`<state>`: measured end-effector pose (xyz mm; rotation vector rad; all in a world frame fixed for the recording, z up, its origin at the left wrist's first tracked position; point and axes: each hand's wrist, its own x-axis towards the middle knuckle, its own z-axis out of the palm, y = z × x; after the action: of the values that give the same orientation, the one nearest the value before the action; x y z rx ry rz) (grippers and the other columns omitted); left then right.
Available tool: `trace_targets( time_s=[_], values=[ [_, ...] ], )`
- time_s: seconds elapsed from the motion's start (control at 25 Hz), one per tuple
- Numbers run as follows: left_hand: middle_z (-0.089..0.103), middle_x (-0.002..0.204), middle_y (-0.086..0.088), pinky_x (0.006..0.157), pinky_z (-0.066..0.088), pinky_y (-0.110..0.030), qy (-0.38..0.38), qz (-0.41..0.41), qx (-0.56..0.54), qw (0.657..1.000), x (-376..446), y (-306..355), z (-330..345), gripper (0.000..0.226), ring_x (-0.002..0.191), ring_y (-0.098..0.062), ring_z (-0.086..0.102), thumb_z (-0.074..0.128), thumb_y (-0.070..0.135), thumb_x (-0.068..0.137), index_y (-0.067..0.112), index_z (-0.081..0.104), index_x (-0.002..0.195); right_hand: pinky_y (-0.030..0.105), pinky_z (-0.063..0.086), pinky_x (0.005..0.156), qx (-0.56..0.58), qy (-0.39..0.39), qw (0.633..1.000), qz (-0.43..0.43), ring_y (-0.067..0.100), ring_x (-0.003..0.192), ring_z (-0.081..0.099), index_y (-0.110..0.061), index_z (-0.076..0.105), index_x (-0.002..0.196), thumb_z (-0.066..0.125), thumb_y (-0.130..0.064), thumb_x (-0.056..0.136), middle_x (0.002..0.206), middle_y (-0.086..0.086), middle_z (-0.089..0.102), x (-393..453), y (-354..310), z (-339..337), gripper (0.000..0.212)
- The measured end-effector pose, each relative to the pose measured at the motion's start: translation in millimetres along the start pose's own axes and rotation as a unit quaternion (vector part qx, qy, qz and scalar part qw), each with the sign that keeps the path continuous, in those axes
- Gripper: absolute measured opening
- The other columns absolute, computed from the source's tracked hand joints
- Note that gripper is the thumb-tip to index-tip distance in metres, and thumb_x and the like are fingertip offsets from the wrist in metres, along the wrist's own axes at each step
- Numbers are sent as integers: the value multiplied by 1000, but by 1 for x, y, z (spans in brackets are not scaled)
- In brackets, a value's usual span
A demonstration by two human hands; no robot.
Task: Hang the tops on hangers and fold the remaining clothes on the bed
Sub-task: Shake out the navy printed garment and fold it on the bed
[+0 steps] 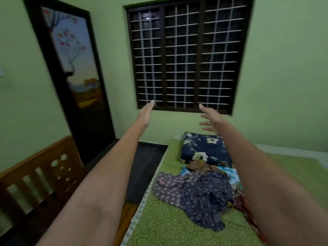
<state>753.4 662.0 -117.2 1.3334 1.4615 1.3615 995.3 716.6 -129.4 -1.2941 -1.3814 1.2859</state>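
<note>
A heap of patterned clothes lies on the bed, which has a green dotted sheet. On top is a dark blue printed garment, with a mauve printed one to its left and brown, light blue and red pieces behind and to the right. Both my arms stretch forward, well above the pile. My left hand is held out flat with straight fingers and holds nothing. My right hand has its fingers spread and is empty too. No hangers are in view.
A navy floral pillow lies at the head of the bed against the green wall. A barred window fills the wall ahead. A dark door with a painted panel stands left, and a wooden rail sits at the lower left.
</note>
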Motion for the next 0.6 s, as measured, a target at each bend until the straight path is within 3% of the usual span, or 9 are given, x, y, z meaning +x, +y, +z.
trace_targets(
  time_s=[0.12,0.28,0.4,0.6],
  values=[
    [32,154,-1,115,22,-38,-61,20,-5,998,58,2,19,59,142,-19,27,35,50,99,17,30,149,44,47,98,29,71,997,4,30,110,59,-23,33,145,49,-55,92,146,8,42,22,4,-23,64],
    [31,154,-1,116,23,-41,-113,9,-2,994,121,-17,45,62,142,-20,28,35,52,99,17,29,149,42,47,97,14,97,994,45,28,104,62,-18,32,144,46,-49,96,137,10,51,47,27,-30,59],
    [32,153,-4,115,26,-46,-157,-34,44,986,155,-77,77,60,139,-24,33,35,51,99,17,31,148,39,48,88,-13,132,984,122,27,101,60,-13,38,140,45,-45,98,133,11,55,70,79,-30,52],
    [43,144,-8,100,41,-39,-238,-138,174,945,176,-224,132,56,127,-30,47,45,36,100,12,30,148,38,50,75,-47,129,936,324,25,92,58,-4,46,134,47,-26,101,131,13,55,106,218,-16,40]
  ],
)
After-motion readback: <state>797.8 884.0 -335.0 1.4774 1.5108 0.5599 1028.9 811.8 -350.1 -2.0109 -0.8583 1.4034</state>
